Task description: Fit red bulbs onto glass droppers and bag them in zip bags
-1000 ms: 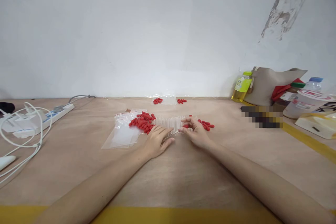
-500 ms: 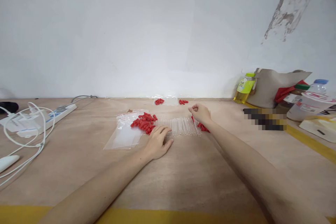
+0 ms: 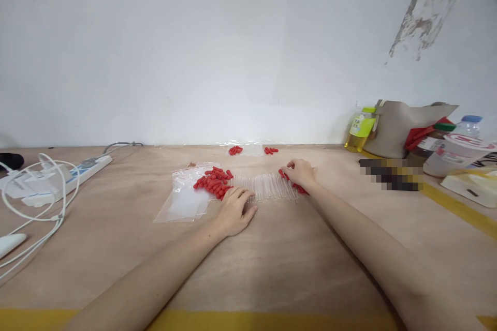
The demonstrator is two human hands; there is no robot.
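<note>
Thin clear tubes [image 3: 267,187] lie side by side in a row on the table. My left hand [image 3: 235,212] rests flat at the row's left end, fingers spread and touching some tubes. Against those fingers is a heap of red dropper bulbs [image 3: 213,182], partly on clear plastic bags [image 3: 180,204]. At the right end of the row, my right hand [image 3: 303,171] has its thumb and fingertips drawn together beside a few red bulbs [image 3: 283,174]. What its fingertips hold, if anything, is hidden. More red bulbs [image 3: 301,189] lie beneath that hand.
Near the wall, a clear bag [image 3: 251,150] lies between two small groups of red bulbs [image 3: 271,150]. A power strip [image 3: 89,170] with white cables [image 3: 62,212] is at left. At right stand a yellow drink bottle [image 3: 360,132], a grey bag [image 3: 399,132] and a plastic tub [image 3: 452,158].
My right hand has moved slightly right and down, with its fingertips now beside the red bulbs at the row's right end. My left hand stays in place on the tubes.
</note>
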